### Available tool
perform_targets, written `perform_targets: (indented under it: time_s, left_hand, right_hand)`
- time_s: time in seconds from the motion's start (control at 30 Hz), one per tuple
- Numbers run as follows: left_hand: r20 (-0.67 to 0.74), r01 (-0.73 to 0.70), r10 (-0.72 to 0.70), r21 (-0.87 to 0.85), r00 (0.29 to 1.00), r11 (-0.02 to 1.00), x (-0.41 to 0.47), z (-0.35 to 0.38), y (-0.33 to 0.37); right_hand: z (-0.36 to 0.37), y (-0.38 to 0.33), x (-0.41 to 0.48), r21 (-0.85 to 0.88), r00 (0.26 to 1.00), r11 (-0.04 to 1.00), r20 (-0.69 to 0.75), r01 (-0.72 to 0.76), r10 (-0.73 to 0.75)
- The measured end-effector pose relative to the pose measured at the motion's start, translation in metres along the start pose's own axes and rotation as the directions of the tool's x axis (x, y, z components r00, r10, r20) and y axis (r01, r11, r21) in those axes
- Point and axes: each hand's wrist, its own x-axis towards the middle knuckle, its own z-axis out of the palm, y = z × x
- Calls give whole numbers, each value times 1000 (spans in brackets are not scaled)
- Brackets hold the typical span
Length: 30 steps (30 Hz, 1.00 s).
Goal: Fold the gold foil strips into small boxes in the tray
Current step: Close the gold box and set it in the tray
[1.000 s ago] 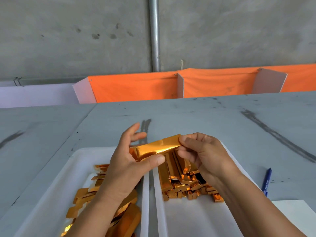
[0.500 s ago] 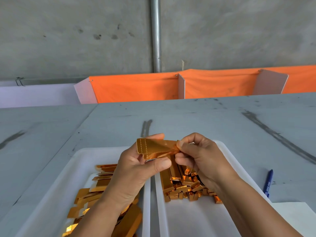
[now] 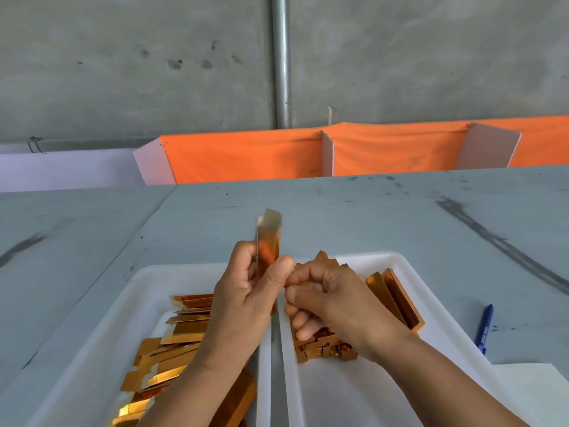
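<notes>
The gold strip (image 3: pixel 268 238) stands upright at centre frame, long axis running up the picture. Our left hand (image 3: pixel 243 300) clamps its lower half between thumb and fingers (image 3: pixel 244 260). Our right hand (image 3: pixel 332 303), curled, sits just right at the hidden bottom end; gripping or not, we cannot tell. Flat strips (image 3: pixel 172 349) fill the left tray (image 3: pixel 147 291), folded boxes (image 3: pixel 394 297) the right tray (image 3: pixel 397 263). Lettering on the blue pen (image 3: pixel 484 329) is unreadable.

Two trays sit side by side on table (image 3: pixel 338 217). Left tray (image 3: pixel 92 349) holds flat strips (image 3: pixel 181 331), right tray (image 3: pixel 403 269) holds folded boxes (image 3: pixel 394 294). Left hand (image 3: pixel 243 303) and right hand (image 3: pixel 332 303) are over the gap between them, with foil strip (image 3: pixel 270 232) upright in the left hand. Pen (image 3: pixel 485 328) right of right tray, paper sheet (image 3: pixel 529 392) before it.
</notes>
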Motion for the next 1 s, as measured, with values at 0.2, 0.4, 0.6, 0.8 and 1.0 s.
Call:
perform_targets:
  time_s: [0.2,0.4,0.6,0.8,1.0]
  left_hand:
    - [4,-22,22,459,1000,888,-3,5,-12]
    - [62,-80,53,608,997,790,-5,12,-18]
    - [78,-121,93,644,993,756,-5,13,-17]
    - [172,-226,149,669,974,708,-8,15,-11]
    - [205,-260,161,713,965,652,-8,16,-9]
  right_hand:
    - [-7,0,-2,-158,938,977,-294,142,-184]
    - [-6,1,-3,-289,858,929,-390,231,-335]
    - [-6,2,-2,-302,872,929,-371,212,-320]
    - [-9,2,-2,-247,932,951,-265,184,-249]
    - [-12,-3,-3,-210,941,967,-274,145,-201]
